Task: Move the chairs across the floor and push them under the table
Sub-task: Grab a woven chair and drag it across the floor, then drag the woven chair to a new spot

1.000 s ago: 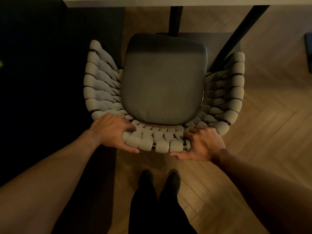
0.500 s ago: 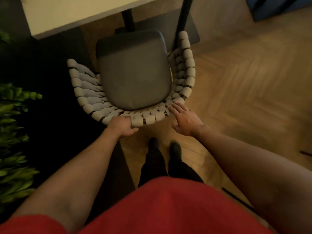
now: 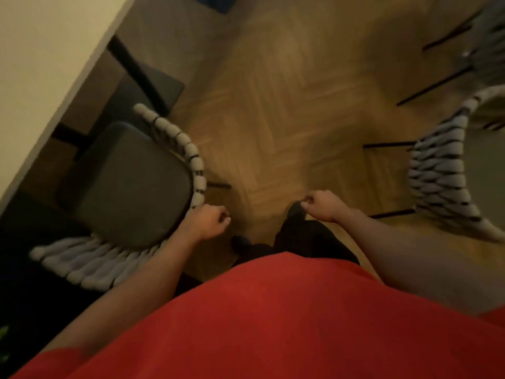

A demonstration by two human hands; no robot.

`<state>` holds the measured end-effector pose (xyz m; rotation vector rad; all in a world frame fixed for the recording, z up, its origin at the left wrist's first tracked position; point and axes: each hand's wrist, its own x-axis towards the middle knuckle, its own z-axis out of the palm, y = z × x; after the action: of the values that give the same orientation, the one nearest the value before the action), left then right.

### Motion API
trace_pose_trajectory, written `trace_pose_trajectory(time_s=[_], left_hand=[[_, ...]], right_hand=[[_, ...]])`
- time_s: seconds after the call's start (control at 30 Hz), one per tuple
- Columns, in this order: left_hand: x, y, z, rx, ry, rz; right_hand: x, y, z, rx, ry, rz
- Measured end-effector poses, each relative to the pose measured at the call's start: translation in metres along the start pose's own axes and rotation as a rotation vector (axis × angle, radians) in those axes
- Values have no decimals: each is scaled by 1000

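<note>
A: Well, the left chair [image 3: 131, 184] sits at the near left, its dark seat just beside the edge of the pale table [image 3: 41, 64], woven back toward the person.

B: And the left hand [image 3: 207, 224]?

A: Fingers curled in, nothing in them, right by the back's rim. The blur hides whether it touches.

B: The right hand [image 3: 321, 205]?

A: Curled too, empty, over the wooden floor [image 3: 287, 105] above a dark shoe. Well apart, the right chair [image 3: 437, 173] stands out on the floor, away from the table.
</note>
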<state>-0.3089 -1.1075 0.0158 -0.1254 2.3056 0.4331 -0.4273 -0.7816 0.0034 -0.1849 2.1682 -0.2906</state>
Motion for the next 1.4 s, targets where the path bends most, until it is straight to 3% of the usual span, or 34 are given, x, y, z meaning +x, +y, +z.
trace_pose_trajectory(time_s=[0.23,0.3,0.47,0.7,0.97,1.13,1.27,1.4], left_hand=[[95,143,-48,183,-153,226],[127,212,-60,274,-212,280],[177,289,-75,292,-245,371],[252,429,-109,477,-250,519],[328,556,-151,660,-296,765],[380,632,-172,808,-311,1042],[411,686,-174,914,-264,1339],[443,731,-152,1054,-215,1470]], right_hand=[[-35,131,17,479,200,259],[-42,181,8,622,250,356],[-34,227,-15,768,282,402],[-24,299,-86,833,338,442],[-15,335,-135,949,639,615],[-1,342,-145,948,809,813],[8,340,-156,985,830,979],[24,352,-162,884,753,1056]])
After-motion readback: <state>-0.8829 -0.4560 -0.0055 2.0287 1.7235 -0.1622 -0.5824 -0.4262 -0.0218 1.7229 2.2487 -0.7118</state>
